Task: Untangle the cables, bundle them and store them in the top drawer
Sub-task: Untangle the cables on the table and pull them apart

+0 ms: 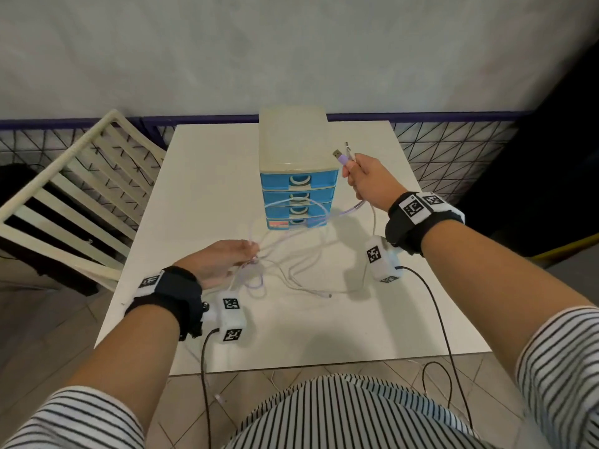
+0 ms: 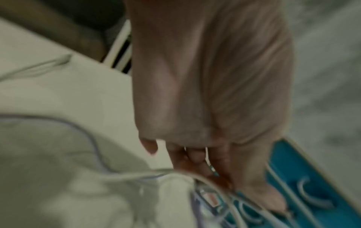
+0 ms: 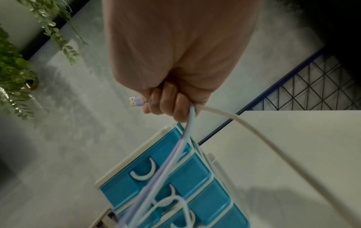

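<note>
A small drawer unit (image 1: 296, 176) with blue fronts and a cream top stands at the back middle of the white table (image 1: 201, 176); its drawers are closed. My right hand (image 1: 364, 178) is raised beside its top drawer (image 1: 299, 180), gripping a lilac cable and a white cable (image 3: 259, 131) near their plugs; the lilac USB plug (image 1: 342, 159) sticks up past my fingers. The cables sag in tangled loops (image 1: 301, 273) across the table to my left hand (image 1: 227, 259), which pinches the strands at its fingertips in front of the unit.
A cream slatted chair (image 1: 68, 202) stands left of the table. A wire grid fence (image 1: 453, 144) runs behind it. Black sensor leads hang from both wrists over the near table edge. A plant (image 3: 17, 61) shows in the right wrist view.
</note>
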